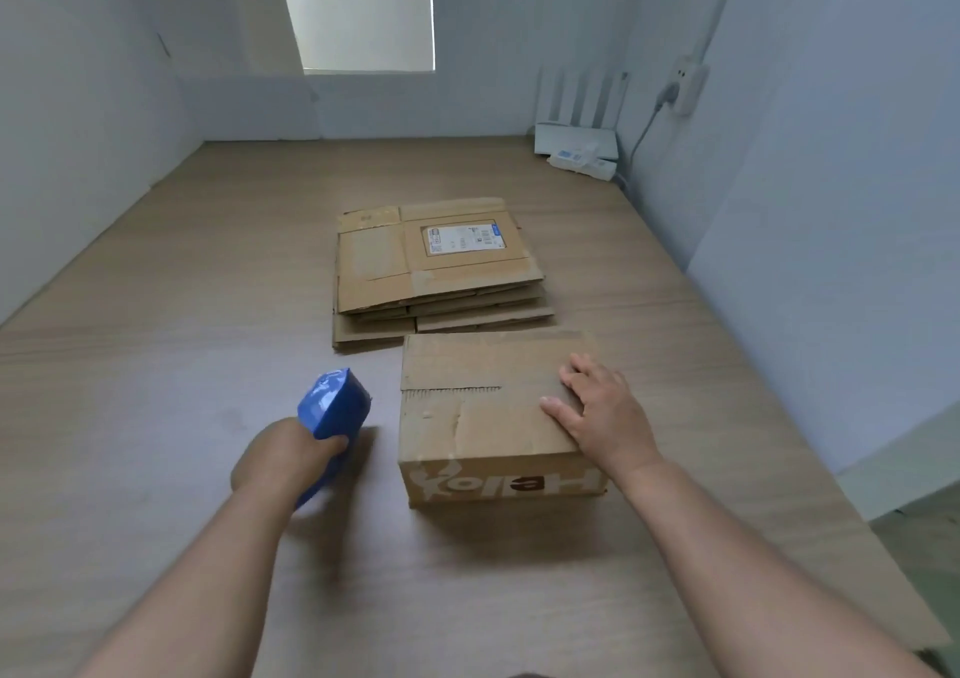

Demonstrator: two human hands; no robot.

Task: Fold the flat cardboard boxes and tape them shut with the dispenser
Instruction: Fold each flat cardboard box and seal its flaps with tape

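Observation:
A folded cardboard box (478, 417) stands on the wooden table (182, 314), its top flaps closed and a white "Hello" print upside down on its near side. My right hand (597, 412) rests flat on the box's right top edge, fingers spread. My left hand (283, 456) grips a blue tape dispenser (332, 407) just left of the box, held a little above the table. Behind the box lies a stack of flat cardboard boxes (436, 267), the top one bearing a white shipping label.
A white router (576, 132) with upright antennas and a power strip (584, 163) sit at the table's far right corner, a cable running up to a wall socket (685, 85). Walls close the table on the left, back and right.

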